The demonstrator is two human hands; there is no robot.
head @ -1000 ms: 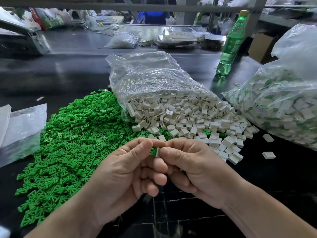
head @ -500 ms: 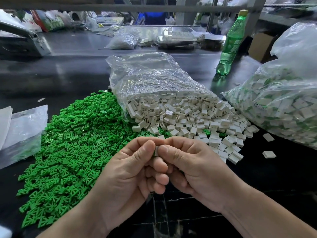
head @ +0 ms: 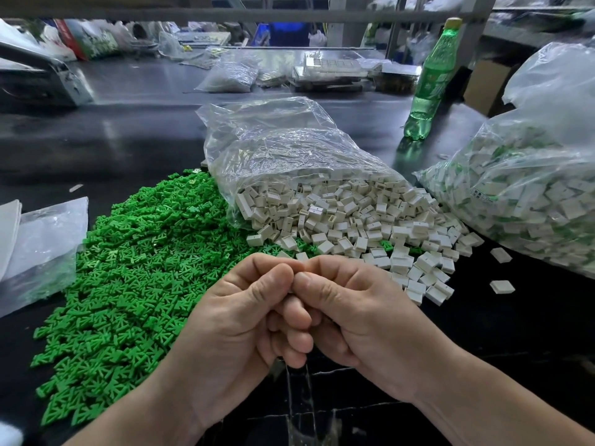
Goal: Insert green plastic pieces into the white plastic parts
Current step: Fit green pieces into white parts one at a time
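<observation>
On the dark counter (head: pixel 128 149), a wide heap of green plastic pieces (head: pixel 135 278) lies left of the white plastic parts (head: pixel 354 220) spilling from a clear bag (head: pixel 283 146). Nearer, the left hand (head: pixel 244 320) and right hand (head: pixel 357 313) meet with fingers (head: pixel 291 312) curled and thumbs pressed together. I cannot tell whether they pinch anything.

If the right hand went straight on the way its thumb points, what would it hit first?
The left hand: the right hand points at it, thumbs touching. Beyond, likely the green pieces.
</observation>
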